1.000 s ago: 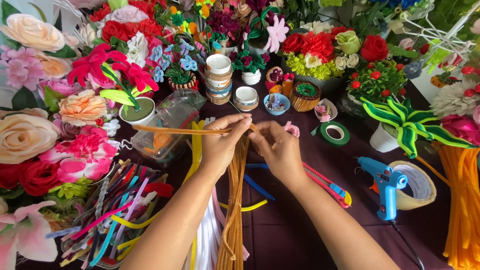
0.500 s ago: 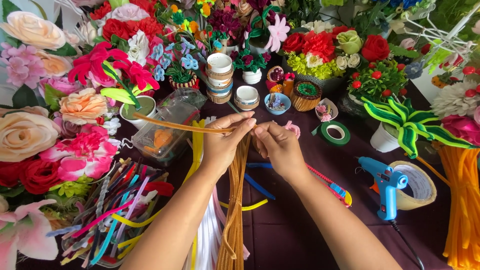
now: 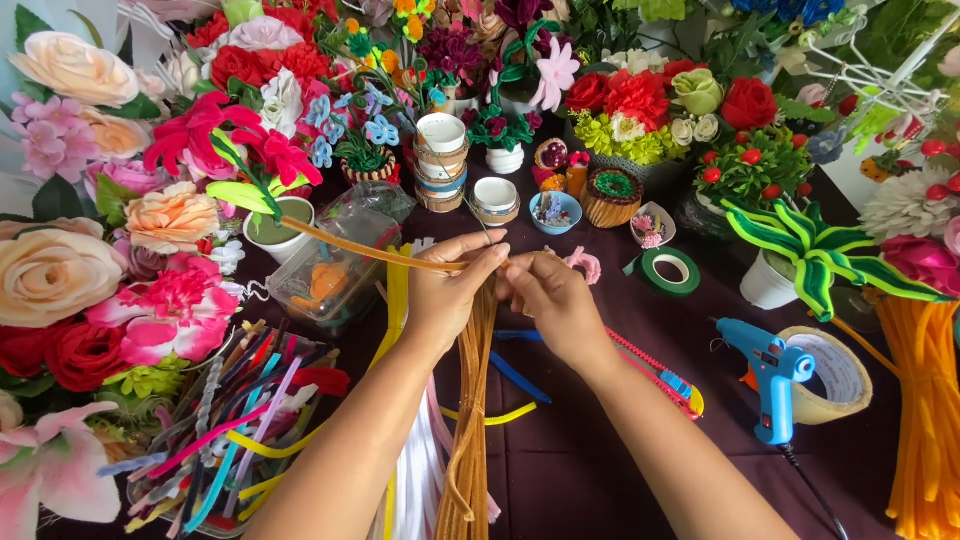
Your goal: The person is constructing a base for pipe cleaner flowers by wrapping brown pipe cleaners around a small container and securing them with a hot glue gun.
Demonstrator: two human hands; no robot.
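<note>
Far left: large fabric roses (image 3: 60, 270) and pink blooms crowd the edge of the desk (image 3: 600, 470), which is covered in dark purple cloth.
Lower left: a heap of mixed-colour pipe cleaners (image 3: 225, 430) lies fanned out below the flowers.
Left of centre: a clear plastic box (image 3: 335, 270) sits just behind the left forearm, with a white pot (image 3: 280, 228) beside it.
Task thing: a single tan pipe cleaner (image 3: 370, 248), thin and fuzzy, runs slantwise from the white pot across the plastic box to the hands.
Left hand (image 3: 450, 290): closed, thumb and fingers pinching the near end of the tan pipe cleaner.
Bundle: a tan pipe cleaner bundle (image 3: 470, 430) lies lengthwise under both hands.
Right hand (image 3: 550, 300): fingers curled close against the left hand's fingertips; it seems to pinch the same end, though the contact is hidden.
Behind the hands: stacked tape rolls (image 3: 441, 160) and small flower pots stand in a row.
Right of centre: a green tape roll (image 3: 670, 270) lies flat.
Right: a blue glue gun (image 3: 770, 375) stands against a wide tape roll (image 3: 835, 375).
Far right: an orange pipe cleaner bunch (image 3: 925, 420) hangs down the edge.
</note>
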